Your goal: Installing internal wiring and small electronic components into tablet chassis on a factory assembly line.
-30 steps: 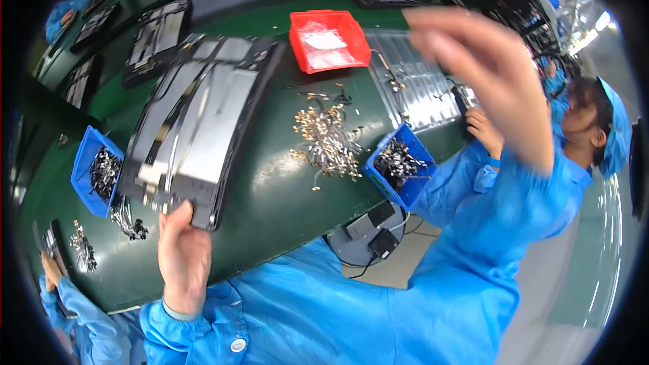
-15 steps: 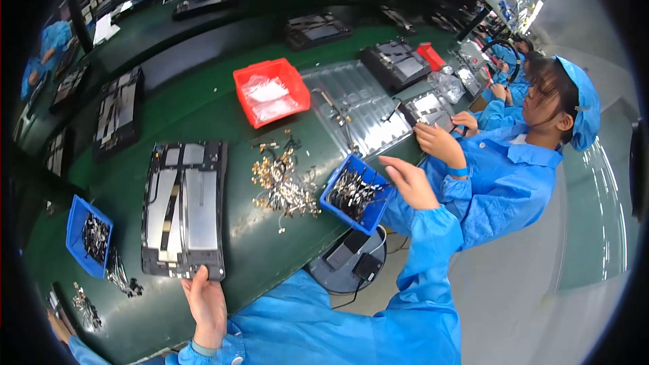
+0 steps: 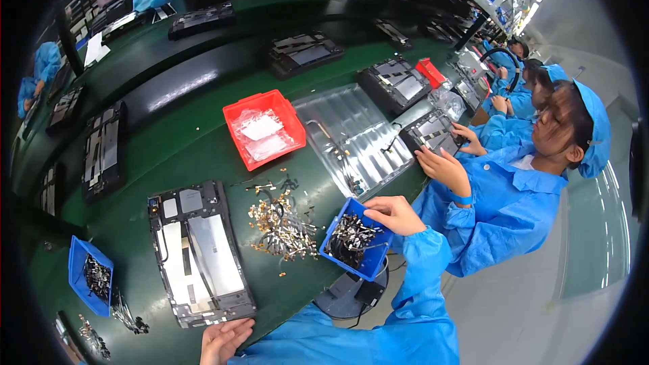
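Note:
An opened tablet (image 3: 203, 250) with pale battery panels lies in a black frame on the green bench. My left hand (image 3: 226, 341) is at its near edge, fingers stretched out along the frame with nothing visibly gripped. To the right, a blue bin (image 3: 370, 267) holds many small dark and silver cable parts (image 3: 351, 238). My right hand (image 3: 397, 215) is over the bin's far right rim, thumb and fingertips brought together just inside it; what they hold, if anything, is hidden. A loose pile of small gold and silver flex cables (image 3: 284, 226) lies between tablet and bin.
Beyond the pile stand a red bin (image 3: 267, 128) with plastic bags and a clear ridged tray (image 3: 351, 135). Another blue bin (image 3: 88, 277) stands at left. More opened tablets (image 3: 105, 149) line the bench. At right, a co-worker (image 3: 500, 189) handles a tablet (image 3: 431, 135).
My left hand has gone from pinching the tablet's near edge to lying along it with fingers stretched. My right hand has come down to the blue bin's rim, its fingers closing.

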Available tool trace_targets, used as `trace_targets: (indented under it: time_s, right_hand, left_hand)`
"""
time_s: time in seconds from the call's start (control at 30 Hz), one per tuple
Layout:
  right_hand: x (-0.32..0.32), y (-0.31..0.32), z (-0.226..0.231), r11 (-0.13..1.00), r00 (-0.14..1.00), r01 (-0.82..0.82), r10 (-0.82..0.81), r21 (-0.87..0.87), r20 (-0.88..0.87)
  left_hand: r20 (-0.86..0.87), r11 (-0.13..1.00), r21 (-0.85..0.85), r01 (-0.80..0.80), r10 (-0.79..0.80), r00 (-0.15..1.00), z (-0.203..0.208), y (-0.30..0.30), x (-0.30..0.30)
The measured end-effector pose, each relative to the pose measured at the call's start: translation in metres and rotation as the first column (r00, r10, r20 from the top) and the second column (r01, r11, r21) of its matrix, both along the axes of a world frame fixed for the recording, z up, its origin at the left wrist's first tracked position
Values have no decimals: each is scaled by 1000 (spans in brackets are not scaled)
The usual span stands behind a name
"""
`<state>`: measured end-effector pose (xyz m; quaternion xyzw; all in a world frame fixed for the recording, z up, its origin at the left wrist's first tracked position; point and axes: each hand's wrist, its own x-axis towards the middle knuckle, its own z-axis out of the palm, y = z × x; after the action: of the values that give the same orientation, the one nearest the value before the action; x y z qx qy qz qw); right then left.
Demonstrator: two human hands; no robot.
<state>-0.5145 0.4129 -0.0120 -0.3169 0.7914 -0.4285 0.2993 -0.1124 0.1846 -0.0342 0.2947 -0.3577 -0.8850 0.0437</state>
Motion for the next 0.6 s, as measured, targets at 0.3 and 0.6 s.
trace_targets:
  time_s: [0.3, 0.6]
  right_hand:
    - [-61, 36, 44, 887, 889, 440, -452, -142, -67]
    - [-136, 92, 48, 575, 630, 699, -777, -424, -15]
  left_hand:
    - [-51, 823, 115, 556, -554, 831, 18, -24, -20]
    - [-91, 802, 201, 562, -556, 826, 29, -33, -34]
